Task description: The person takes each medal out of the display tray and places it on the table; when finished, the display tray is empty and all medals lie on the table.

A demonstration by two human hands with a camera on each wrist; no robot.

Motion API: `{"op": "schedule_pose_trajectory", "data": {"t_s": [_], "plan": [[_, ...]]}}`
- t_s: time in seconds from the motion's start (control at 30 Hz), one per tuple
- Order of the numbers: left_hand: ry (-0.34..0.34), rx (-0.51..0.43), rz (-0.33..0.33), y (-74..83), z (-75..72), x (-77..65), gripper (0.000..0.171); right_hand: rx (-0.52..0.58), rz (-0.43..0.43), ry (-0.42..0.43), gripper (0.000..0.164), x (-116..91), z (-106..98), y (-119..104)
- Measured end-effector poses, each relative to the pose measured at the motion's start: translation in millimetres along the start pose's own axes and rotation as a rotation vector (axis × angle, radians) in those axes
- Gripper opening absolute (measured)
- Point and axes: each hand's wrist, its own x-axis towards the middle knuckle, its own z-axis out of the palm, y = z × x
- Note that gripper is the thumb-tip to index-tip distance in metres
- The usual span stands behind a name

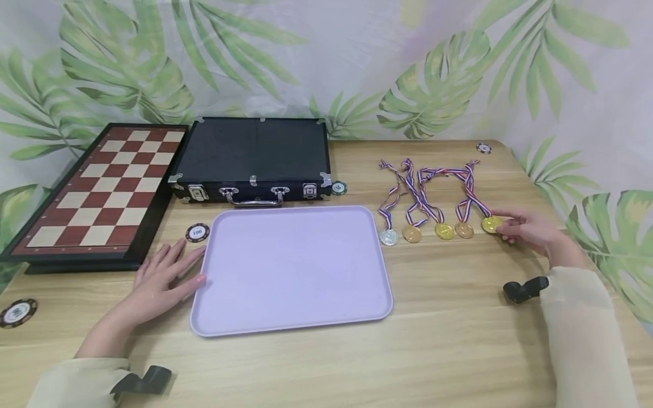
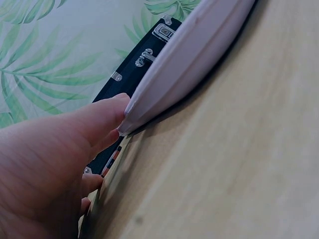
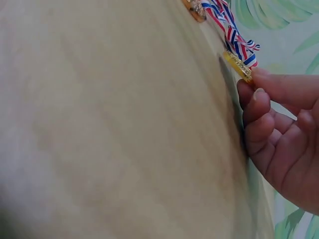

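At the right end of a row of medals, my right hand pinches the rim of a gold medal between thumb and fingers. In the right wrist view that gold medal is tilted up on edge, its striped ribbon trailing behind. To its left lie a bronze medal, another gold medal, a second bronze one and a silver medal, all on red, white and blue ribbons. My left hand rests with spread fingers at the left edge of a lilac tray, thumb touching its rim.
Behind the tray stands a black case with metal clasps and handle. A chessboard lies at the back left. Poker chips are scattered on the wooden table, one beside the case. A leaf-patterned cloth hangs behind.
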Motion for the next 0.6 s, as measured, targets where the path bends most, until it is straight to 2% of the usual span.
{"op": "schedule_pose_trajectory", "data": {"t_s": [0.1,0.23,0.33,0.47,0.53,0.6], "plan": [[0.002,-0.002,-0.001,0.1,0.3,-0.3,0.061,-0.036,0.01,0.021,0.036,-2.4,0.4,2.1],[0.003,-0.001,-0.003,-0.1,-0.1,-0.2,0.061,-0.137,0.02,0.062,0.036,-4.0,1.6,2.6],[-0.003,0.002,-0.008,-0.3,-0.7,0.2,0.061,-0.272,0.035,0.074,0.045,-5.9,2.0,-0.5],[-0.034,0.013,-0.001,-0.7,-6.6,2.6,0.063,-0.504,0.024,0.051,0.056,-10.6,1.8,-14.4],[-0.066,0.022,-0.002,0.4,-13.5,6.2,0.064,-0.593,0.004,0.039,0.057,-13.1,1.6,-25.8],[-0.123,0.023,-0.032,3.9,-23.6,11.4,0.066,-0.652,-0.015,0.04,0.058,-15.4,2.1,-39.7]]}}
